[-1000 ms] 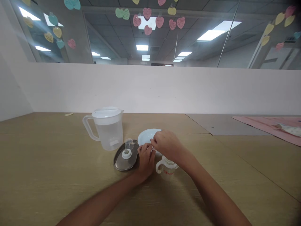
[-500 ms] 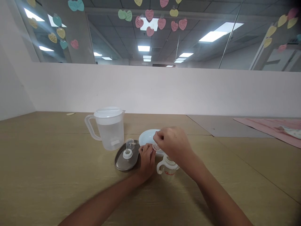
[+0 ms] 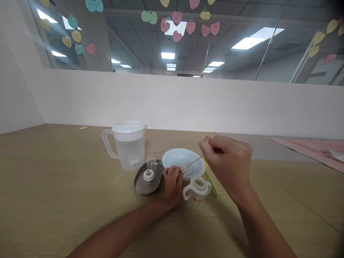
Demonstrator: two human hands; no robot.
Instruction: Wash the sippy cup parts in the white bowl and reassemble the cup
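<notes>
My left hand (image 3: 173, 181) is closed on a translucent round bottle nipple (image 3: 186, 168), its wide base facing up over the bowl's near edge. A thin wire-stemmed tool (image 3: 195, 161) runs from my right fist into the nipple's opening; its tip is hidden inside. My right hand (image 3: 228, 163) is closed on the tool's other end, up and to the right. Just below the nipple, a baby bottle (image 3: 197, 193) with two white handles and red lettering stands upright without a cap. Behind the hands sits a white oval bowl (image 3: 174, 154).
Left of my left hand, a metal kidney tray (image 3: 141, 186) holds a white ring collar (image 3: 148, 175) and a clear dome cap (image 3: 151, 164). A lidded plastic pitcher (image 3: 130, 150) stands behind it. A green handle (image 3: 212, 184) lies right of the bottle. Pink cloth (image 3: 301, 150) is far right.
My right hand has moved up and right, away from the nipple, drawing the wire tool into view. My left hand stays on the nipple. The view has shifted slightly.
</notes>
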